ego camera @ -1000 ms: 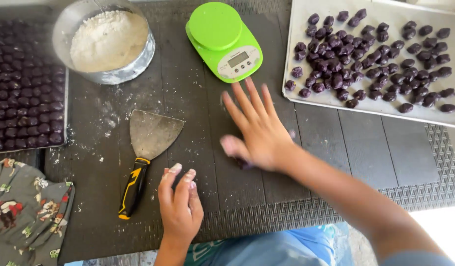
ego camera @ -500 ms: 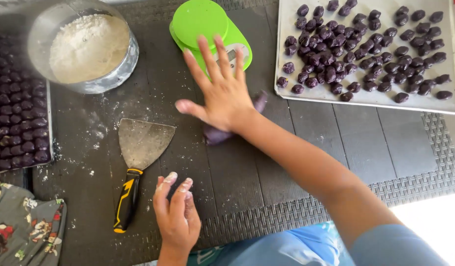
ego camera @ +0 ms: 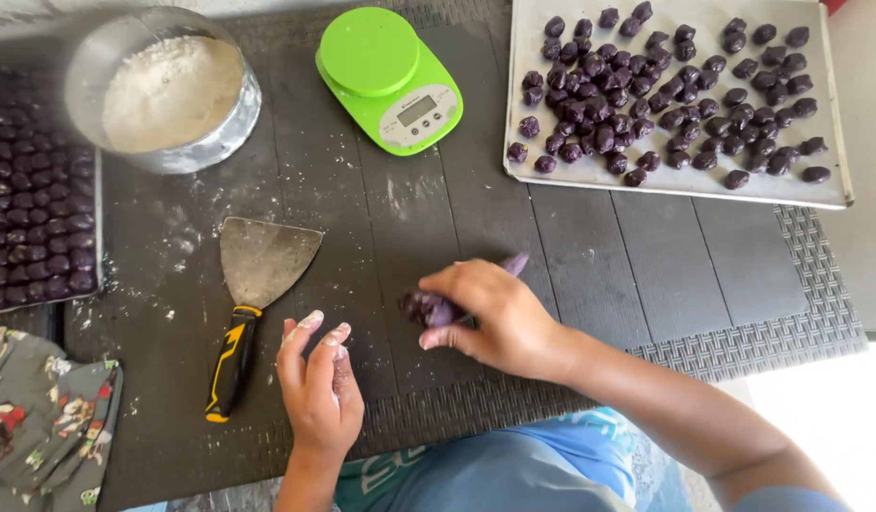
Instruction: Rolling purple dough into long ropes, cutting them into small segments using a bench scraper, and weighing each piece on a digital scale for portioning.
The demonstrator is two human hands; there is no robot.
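1. Head view, the hands: the right hand (ego camera: 490, 318) curls over a roll of dark purple dough (ego camera: 436, 308) near the front middle of the counter (ego camera: 571, 256). Its fingers close on the roll, which lies on the dark mat. Most of the dough is hidden under the palm; only a blunt end at the left and a thin tip past the knuckles show.
2. The left hand (ego camera: 317, 379) rests just left of it, holding nothing, fingers together and dusted white at the tips. It lies flat on the mat, near the front edge.
3. A scraper (ego camera: 253, 294) with a broad metal blade and a black-and-yellow handle lies left of the left hand, blade pointing toward the back.
4. At the back left stands a round metal tin of flour (ego camera: 168, 90); its top rim is cut off by the frame.
5. A green kitchen scale (ego camera: 389, 78) sits at the back middle; its display is too small to read.
6. At the back right corner a pale tray (ego camera: 675, 185) carries many small dark purple pieces (ego camera: 647, 85).
7. At the left edge a second tray of purple pieces in rows (ego camera: 35, 228) is cut off by the frame.
8. A patterned cloth (ego camera: 45, 427) lies at the front left corner, partly out of view.
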